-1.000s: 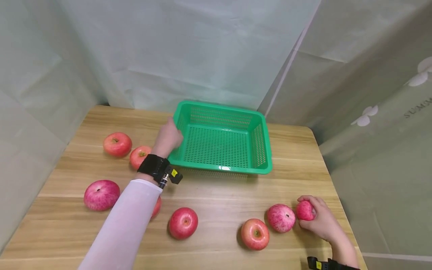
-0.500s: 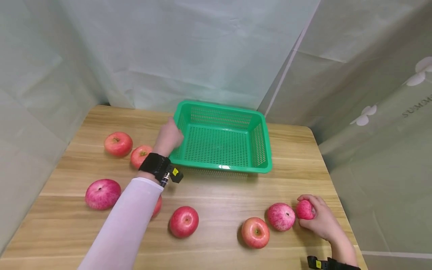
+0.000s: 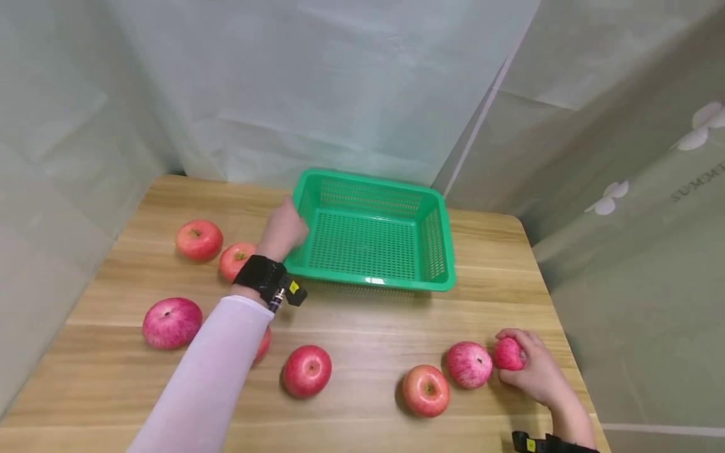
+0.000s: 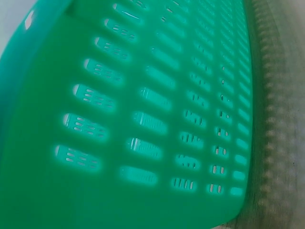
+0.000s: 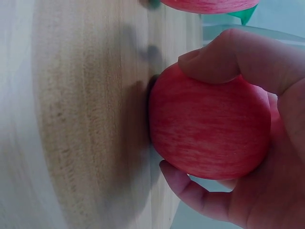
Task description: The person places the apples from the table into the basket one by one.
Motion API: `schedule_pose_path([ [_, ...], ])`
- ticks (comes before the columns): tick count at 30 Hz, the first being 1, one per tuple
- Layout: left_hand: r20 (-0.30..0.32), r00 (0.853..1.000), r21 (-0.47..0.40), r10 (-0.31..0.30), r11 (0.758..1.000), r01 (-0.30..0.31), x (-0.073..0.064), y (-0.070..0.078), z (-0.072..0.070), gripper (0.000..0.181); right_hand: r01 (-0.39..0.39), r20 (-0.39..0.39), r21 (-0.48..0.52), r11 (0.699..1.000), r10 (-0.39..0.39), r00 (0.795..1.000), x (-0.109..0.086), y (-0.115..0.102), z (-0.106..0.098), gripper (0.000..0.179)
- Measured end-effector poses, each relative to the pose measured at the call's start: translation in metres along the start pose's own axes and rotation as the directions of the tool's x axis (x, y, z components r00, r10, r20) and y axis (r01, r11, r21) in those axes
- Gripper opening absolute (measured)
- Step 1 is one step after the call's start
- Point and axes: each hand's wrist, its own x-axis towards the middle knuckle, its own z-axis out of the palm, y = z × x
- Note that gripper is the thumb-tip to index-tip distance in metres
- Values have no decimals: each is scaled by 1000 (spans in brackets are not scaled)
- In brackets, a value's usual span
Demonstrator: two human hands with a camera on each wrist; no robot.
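1. Head: the left hand grips the left rim of the green basket, which stands at the middle of the far edge of the wooden table.
2. Head: near the table's right edge, toward the near corner, the right hand grips a small red apple, just beside a striped apple; other apples lie toward the near and left edges.
3. Left wrist: the basket's slotted wall fills most of the view.
4. Right wrist: thumb and fingers curl round opposite sides of the small red apple, close against the tabletop.
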Motion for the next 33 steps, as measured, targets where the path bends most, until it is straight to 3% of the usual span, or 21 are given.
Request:
schedule_pose_path([
  [15, -6, 1000, -3, 12, 1000, -12, -3, -1, 0, 72, 7, 4, 3, 1000, -7, 1000, 0, 1, 0, 69],
  [21, -7, 1000, -2, 1, 1000, -1, -3, 1, 0, 71, 46, 10, -13, 999, -45, 999, 1, 1, -2, 69],
  [26, 2, 1000, 2, 3, 1000, -3, -1, 2, 2, 73, 124, 29, -33, 992, -123, 992, 1, -5, -19, 69],
  [33, -10, 1000, 13, 9, 1000, -9, 1, -1, 1, 77, 242, -66, -119, 963, -251, 966, 16, -29, -54, 69],
])
